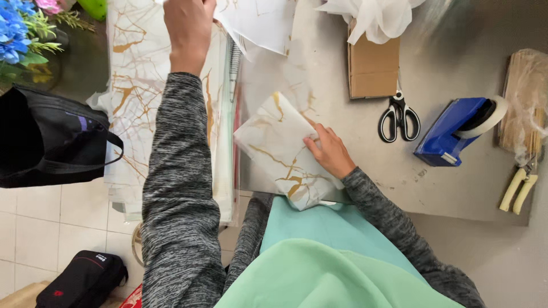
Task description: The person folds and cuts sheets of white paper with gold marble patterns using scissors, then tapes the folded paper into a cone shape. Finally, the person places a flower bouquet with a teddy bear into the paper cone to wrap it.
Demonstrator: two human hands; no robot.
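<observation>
Here, pressed down on the folded sheet (279,148) with the right hand (330,153), fingers spread and flat, palm open, nothing gripped. Found that marbled white-and-gold sheet on the table (456,194) left of the scissors (399,117), at the near edge, lying aslant. Reached far up with the left hand (188,25), well left of the scissors and above them, to the white paper (257,23) at the top edge. Saw only the back of that hand, fingers cut off by the frame; could not tell whether closed on the paper or merely touching.

Judged the step as holding a fold flat while fetching another sheet. Judged that any further fold called for both hands on the sheet, with the right keeping the crease pinned.

Noted the rest quickly: box (372,68) just above the scissors, tissue (377,17) spilling from it; tape dispenser (454,131) just right of the scissors; sticks (522,102) and pruner (518,191) further right. Noted a stack (137,68) of marbled sheets far left, under the left arm, and a black bag (45,137) and flowers (17,28) beyond that. Saw nothing between the right hand and the scissors.
</observation>
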